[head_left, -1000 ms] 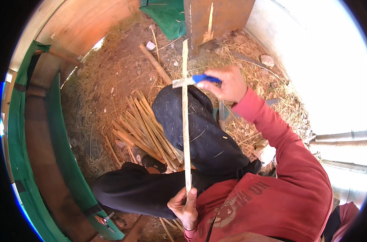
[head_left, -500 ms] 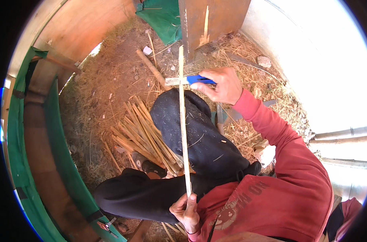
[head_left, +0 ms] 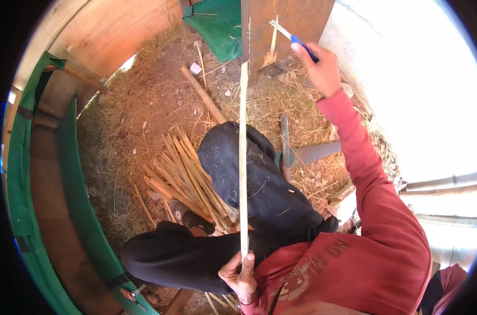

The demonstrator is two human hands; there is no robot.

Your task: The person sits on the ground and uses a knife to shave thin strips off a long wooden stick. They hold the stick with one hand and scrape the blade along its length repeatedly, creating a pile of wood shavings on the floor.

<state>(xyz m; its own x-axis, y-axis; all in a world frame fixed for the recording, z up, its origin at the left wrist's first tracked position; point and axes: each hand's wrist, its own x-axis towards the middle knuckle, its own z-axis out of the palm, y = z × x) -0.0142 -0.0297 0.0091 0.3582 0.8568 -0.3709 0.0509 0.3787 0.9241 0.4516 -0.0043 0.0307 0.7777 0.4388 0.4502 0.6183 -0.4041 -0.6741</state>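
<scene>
Ground to my left: a pile of split sticks (head_left: 188,178) fans out beside my bent knee (head_left: 223,149), a dark shoe (head_left: 200,224) by its near end.
Ground ahead: a round pole (head_left: 202,93) slants through the straw, its near end hidden behind my knee.
Ground to my right: a wooden-handled blade (head_left: 285,139) and a wider grey blade (head_left: 320,152).
In the way: a brown panel (head_left: 301,31) stands past the far tip; I can't tell whether they touch. A green sheet (head_left: 217,26) hangs beside it.
Pale strip (head_left: 243,157): long, narrow, nearly straight, yellowish, running away from me across my knee.
Left hand (head_left: 239,278): thumb and fingers pinch the strip's near end.
Right hand (head_left: 325,71): wrapped around the blue-handled knife (head_left: 295,40), raised, its blade apart from the strip.
</scene>
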